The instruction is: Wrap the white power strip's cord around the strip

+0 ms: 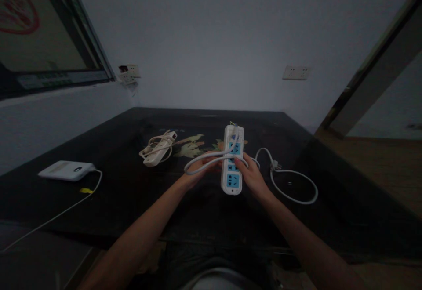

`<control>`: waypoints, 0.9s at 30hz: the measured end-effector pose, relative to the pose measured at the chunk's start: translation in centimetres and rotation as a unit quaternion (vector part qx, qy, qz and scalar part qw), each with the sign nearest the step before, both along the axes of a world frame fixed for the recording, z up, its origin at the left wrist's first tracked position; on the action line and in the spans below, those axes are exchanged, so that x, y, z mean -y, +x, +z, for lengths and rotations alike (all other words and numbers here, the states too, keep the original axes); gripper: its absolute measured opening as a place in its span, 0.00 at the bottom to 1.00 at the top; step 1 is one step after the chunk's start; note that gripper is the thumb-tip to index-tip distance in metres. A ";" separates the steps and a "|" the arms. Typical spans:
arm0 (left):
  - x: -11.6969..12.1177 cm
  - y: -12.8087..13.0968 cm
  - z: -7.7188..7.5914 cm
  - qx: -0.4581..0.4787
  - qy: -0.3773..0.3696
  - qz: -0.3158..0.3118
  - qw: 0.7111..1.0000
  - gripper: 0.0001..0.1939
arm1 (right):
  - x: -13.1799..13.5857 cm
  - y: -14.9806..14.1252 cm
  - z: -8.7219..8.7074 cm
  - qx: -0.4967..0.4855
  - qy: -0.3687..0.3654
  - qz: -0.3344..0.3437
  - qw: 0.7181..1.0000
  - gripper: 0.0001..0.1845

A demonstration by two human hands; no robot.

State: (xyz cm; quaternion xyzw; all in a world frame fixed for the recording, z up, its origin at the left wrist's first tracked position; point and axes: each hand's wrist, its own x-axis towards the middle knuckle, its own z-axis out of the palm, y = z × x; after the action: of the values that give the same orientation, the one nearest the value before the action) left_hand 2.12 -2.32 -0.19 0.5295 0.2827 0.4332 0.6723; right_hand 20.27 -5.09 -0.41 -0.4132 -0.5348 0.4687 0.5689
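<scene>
A white power strip [232, 159] with blue sockets stands tilted up over the dark table [115, 180]. My right hand [253, 176] grips its right edge, fingers curled round it. My left hand [201, 167] is closed on the strip's white cord [211, 157], which loops across the front of the strip. The rest of the cord [293, 189] trails right on the table and ends in a plug [275, 165].
A second white power strip [158, 148] with its cord bundled lies left of centre. A flat white device [66, 170] with a cable sits at the far left. Wall sockets [296, 72] are on the back wall, more sockets [129, 74] near the window [42, 39].
</scene>
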 end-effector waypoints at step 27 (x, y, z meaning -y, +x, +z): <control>1.8 1.9 -1.5 -0.016 -0.062 -0.021 0.998 0.31 | 0.2 1.8 0.7 0.277 0.237 -0.113 0.924 0.17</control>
State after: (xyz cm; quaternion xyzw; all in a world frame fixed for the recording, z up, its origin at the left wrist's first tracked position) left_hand 4.04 -4.12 -1.65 0.4998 0.3087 0.3920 0.7080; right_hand 22.10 -5.34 0.28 -0.4373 -0.7162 0.1277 0.5287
